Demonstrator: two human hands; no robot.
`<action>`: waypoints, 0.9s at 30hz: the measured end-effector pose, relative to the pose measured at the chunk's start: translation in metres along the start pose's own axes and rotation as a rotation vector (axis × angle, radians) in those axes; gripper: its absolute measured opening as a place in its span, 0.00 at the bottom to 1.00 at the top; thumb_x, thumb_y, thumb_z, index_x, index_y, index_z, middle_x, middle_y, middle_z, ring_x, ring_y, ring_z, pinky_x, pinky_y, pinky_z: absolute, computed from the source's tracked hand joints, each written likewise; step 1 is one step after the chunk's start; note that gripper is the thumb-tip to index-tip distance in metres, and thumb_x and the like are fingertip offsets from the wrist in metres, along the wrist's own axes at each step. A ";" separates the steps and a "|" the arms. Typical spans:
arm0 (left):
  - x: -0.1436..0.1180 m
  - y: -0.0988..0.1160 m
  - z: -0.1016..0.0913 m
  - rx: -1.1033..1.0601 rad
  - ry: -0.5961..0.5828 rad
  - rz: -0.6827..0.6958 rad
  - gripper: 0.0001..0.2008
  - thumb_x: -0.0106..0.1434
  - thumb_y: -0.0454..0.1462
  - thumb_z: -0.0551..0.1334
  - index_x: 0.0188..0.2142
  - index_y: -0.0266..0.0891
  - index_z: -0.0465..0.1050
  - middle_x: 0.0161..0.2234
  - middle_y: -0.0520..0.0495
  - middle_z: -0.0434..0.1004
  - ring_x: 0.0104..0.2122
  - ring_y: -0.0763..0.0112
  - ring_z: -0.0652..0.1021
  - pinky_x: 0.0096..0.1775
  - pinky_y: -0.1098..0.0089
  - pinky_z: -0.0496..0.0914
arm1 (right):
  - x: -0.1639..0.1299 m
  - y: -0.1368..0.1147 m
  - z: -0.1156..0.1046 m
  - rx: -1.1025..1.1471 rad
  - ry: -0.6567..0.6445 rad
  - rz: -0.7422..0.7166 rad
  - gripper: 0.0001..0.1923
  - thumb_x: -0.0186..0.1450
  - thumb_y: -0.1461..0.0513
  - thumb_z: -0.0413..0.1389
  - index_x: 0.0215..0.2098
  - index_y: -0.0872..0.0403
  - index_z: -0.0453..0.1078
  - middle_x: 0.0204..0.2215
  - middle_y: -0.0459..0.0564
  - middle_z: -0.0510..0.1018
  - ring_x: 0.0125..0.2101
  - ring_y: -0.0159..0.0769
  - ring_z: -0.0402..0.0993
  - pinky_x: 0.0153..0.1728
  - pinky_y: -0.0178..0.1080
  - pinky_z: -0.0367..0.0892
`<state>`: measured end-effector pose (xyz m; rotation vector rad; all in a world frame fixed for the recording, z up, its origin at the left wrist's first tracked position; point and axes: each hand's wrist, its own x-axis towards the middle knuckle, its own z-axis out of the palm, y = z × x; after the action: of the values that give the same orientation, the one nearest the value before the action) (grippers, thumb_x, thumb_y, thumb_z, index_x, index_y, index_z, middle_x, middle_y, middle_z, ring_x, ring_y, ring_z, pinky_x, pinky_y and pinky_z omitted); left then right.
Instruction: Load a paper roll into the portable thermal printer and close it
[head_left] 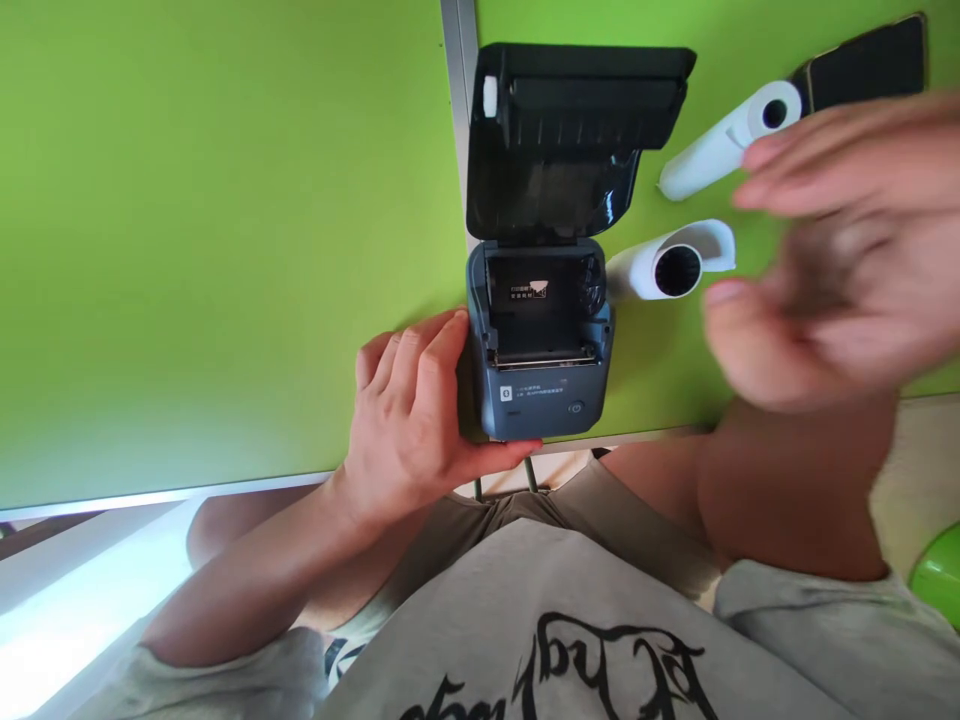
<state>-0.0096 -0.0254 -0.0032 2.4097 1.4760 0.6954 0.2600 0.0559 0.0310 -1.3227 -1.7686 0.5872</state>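
A dark label printer (491, 400) stands at the table's front edge, its black lid (551, 190) swung up and back. Its paper bay looks bare, with a small sticker at the back wall. My left hand (405, 420) holds the printer's left side, with the thumb along its front. To the right, my right hand (862, 260) hovers in the air, blurred, thumb and fingers apart and nothing visible between them. Nearest to it are a white paper roll (641, 272) with a loose end and dark core, beside the printer, and a second white roll (701, 150) behind.
A dark phone (874, 65) lies at the back right, by the farther roll. The green table (187, 220) has a metal seam (460, 70) running back behind the printer. Part of a green round object (941, 570) shows at the lower right.
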 end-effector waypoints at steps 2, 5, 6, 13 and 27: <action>0.000 0.001 0.000 0.011 -0.007 -0.008 0.51 0.60 0.69 0.60 0.69 0.37 0.52 0.52 0.33 0.78 0.48 0.48 0.80 0.50 0.51 0.69 | -0.003 0.000 0.005 -0.023 -0.059 -0.231 0.20 0.54 0.57 0.68 0.45 0.44 0.76 0.42 0.44 0.81 0.50 0.41 0.78 0.57 0.49 0.76; 0.001 0.001 0.000 0.023 0.003 0.000 0.51 0.60 0.70 0.58 0.68 0.37 0.53 0.52 0.33 0.78 0.47 0.48 0.80 0.49 0.52 0.69 | -0.005 0.001 0.011 -0.095 -0.088 -0.366 0.26 0.57 0.61 0.66 0.54 0.43 0.72 0.46 0.47 0.80 0.52 0.43 0.78 0.57 0.52 0.77; 0.001 0.001 0.001 0.023 0.010 0.004 0.52 0.59 0.70 0.58 0.68 0.37 0.53 0.52 0.34 0.78 0.47 0.48 0.80 0.50 0.53 0.69 | -0.005 0.003 0.011 -0.115 -0.093 -0.378 0.26 0.57 0.61 0.66 0.54 0.44 0.71 0.46 0.48 0.80 0.51 0.43 0.78 0.55 0.51 0.77; 0.000 -0.001 0.002 -0.001 -0.002 0.011 0.52 0.59 0.68 0.62 0.68 0.36 0.53 0.53 0.31 0.77 0.49 0.47 0.79 0.50 0.52 0.68 | -0.003 0.012 0.009 -0.210 -0.163 -0.376 0.23 0.57 0.64 0.65 0.50 0.50 0.70 0.42 0.50 0.80 0.40 0.38 0.77 0.46 0.46 0.74; 0.000 0.000 0.001 -0.005 0.007 -0.001 0.53 0.58 0.69 0.62 0.69 0.38 0.52 0.51 0.33 0.78 0.47 0.48 0.80 0.49 0.51 0.69 | -0.003 0.026 0.015 -0.481 -0.122 -0.232 0.19 0.57 0.53 0.69 0.43 0.48 0.72 0.35 0.46 0.77 0.36 0.35 0.76 0.37 0.40 0.70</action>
<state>-0.0095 -0.0256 -0.0041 2.4047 1.4765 0.7066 0.2620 0.0633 0.0021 -1.3848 -2.2185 0.1139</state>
